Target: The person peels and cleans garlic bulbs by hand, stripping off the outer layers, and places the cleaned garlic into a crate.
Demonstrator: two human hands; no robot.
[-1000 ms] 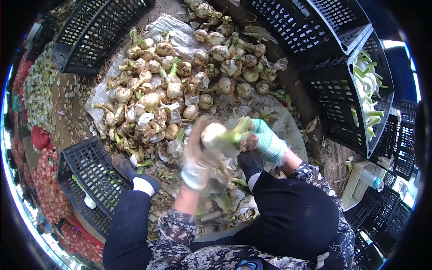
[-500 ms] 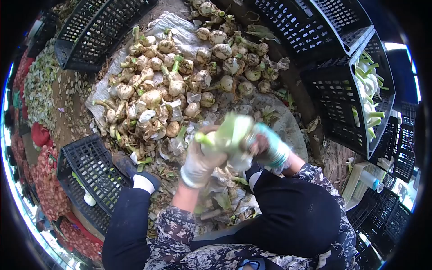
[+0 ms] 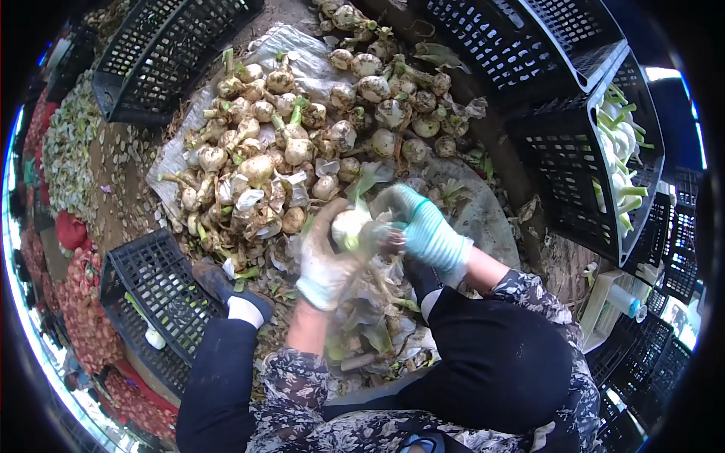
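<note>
My left hand point(image 3: 326, 255), in a pale dirty glove, is closed around a white bulb point(image 3: 350, 229) in front of the pile. My right hand point(image 3: 432, 231), in a teal-and-white striped glove, is closed just to the right of the bulb. Something dark and reddish-brown shows at its fingers, too blurred to name. A blurred green leaf stands above the bulb. Beyond my hands, soil-stained bulbs point(image 3: 257, 167) with cut stems lie heaped on a pale sheet point(image 3: 291, 47). Loose skins and leaves point(image 3: 370, 321) lie below my hands, between my legs.
A black crate point(image 3: 563, 170) at the right holds white bulbs with green stems. More black crates stand at the upper right point(image 3: 491, 45), upper left point(image 3: 158, 57) and lower left point(image 3: 162, 291). Red net sacks point(image 3: 87, 309) line the left; a pale box point(image 3: 604, 302) stands right.
The broad green leaf mass between my hands no longer shows there, and the bulb is more exposed. My right hand has shifted left and up, its back now turned toward the camera.
</note>
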